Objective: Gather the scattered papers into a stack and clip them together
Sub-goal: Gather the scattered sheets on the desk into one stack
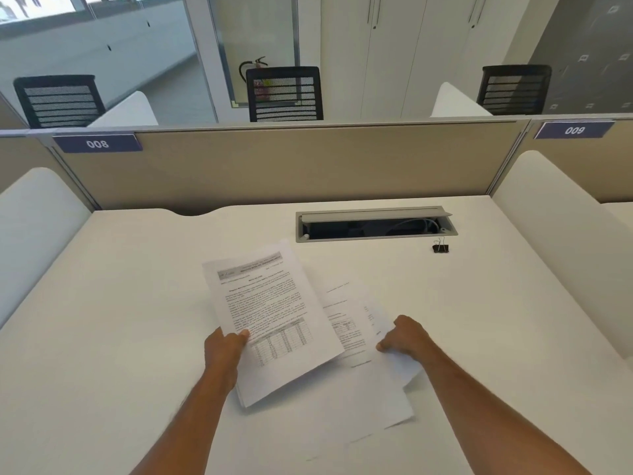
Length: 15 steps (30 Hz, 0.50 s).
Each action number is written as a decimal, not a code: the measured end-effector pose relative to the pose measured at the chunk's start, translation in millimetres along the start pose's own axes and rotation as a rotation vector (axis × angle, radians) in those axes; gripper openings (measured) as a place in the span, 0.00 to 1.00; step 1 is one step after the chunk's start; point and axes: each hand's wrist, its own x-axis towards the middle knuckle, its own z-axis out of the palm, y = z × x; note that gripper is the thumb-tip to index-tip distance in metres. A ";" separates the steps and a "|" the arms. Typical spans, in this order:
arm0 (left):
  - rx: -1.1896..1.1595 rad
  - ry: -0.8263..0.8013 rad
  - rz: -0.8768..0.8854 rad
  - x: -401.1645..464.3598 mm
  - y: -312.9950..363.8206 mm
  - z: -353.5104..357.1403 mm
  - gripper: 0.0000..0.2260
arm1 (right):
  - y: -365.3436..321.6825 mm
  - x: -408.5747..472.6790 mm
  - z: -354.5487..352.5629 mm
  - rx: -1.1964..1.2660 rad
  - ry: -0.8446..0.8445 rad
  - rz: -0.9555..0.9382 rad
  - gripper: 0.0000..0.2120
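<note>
A thin stack of printed papers (pixel 274 317) is lifted and tilted above the white desk (pixel 137 303), its left edge pinched by my left hand (pixel 224 349). Loose printed sheets (pixel 352 323) lie flat on the desk to the right, partly under the lifted stack. My right hand (pixel 406 339) rests on the right edge of those loose sheets, fingers curled over them. More white sheets (pixel 394 406) stick out below my right forearm. A small black binder clip (pixel 440 247) stands alone on the desk at the far right, well away from both hands.
An open cable hatch (pixel 375 224) is set into the desk behind the papers. A beige partition (pixel 291 166) closes the back edge, with white side dividers (pixel 561 241) left and right. Black office chairs (pixel 284 94) stand beyond the partition.
</note>
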 end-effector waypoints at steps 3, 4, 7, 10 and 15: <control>0.109 -0.086 -0.049 -1.6 -4.0 3.8 0.14 | 9.1 -2.4 11.8 0.406 -0.076 0.045 0.23; 0.149 -0.123 -0.060 -3.3 -6.1 5.6 0.14 | 11.2 -6.0 15.1 0.516 -0.107 0.055 0.21; 0.299 -0.201 -0.044 -8.6 -14.7 11.4 0.15 | 12.4 -15.7 24.6 0.667 -0.129 0.043 0.18; 0.400 -0.229 -0.006 -15.6 -22.6 19.4 0.15 | 8.6 -23.7 29.2 0.694 -0.119 0.011 0.14; 0.819 -0.109 0.164 -31.1 -19.4 33.8 0.15 | 1.4 -30.5 35.9 0.722 -0.161 -0.072 0.11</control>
